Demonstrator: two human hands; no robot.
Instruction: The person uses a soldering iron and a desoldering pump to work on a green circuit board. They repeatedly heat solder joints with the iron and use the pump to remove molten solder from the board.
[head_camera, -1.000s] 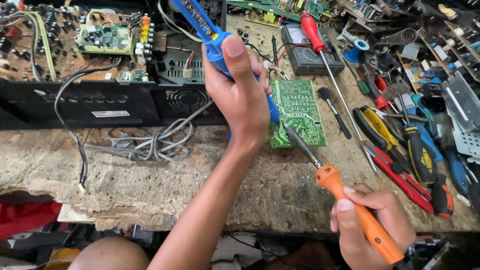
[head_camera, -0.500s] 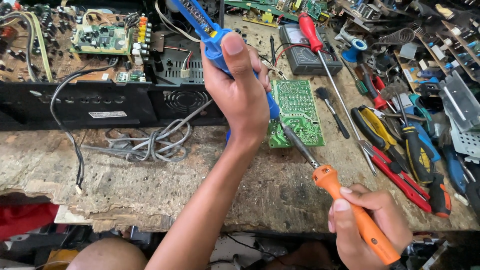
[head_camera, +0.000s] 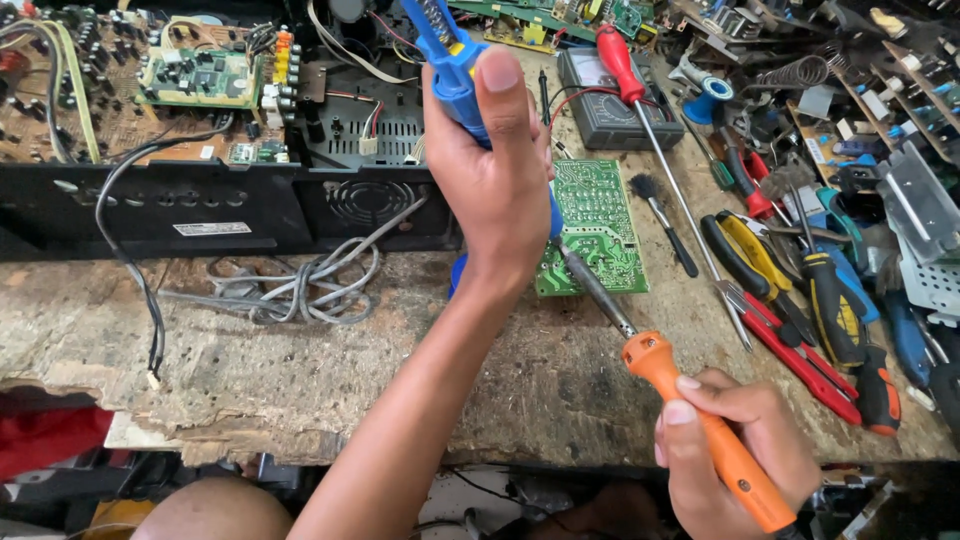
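**Where things sit on my bench**

My left hand (head_camera: 495, 185) is raised over the workbench (head_camera: 300, 380), gripping a desoldering pump (head_camera: 450, 60). Just right of it lies a circuit board (head_camera: 595, 230), and my soldering iron (head_camera: 690, 410) (held in my right hand (head_camera: 735, 455), nearest me) reaches its tip onto that board. Behind sits a multimeter (head_camera: 610, 105); left, an opened chassis (head_camera: 200, 130); right, pliers (head_camera: 790, 290).
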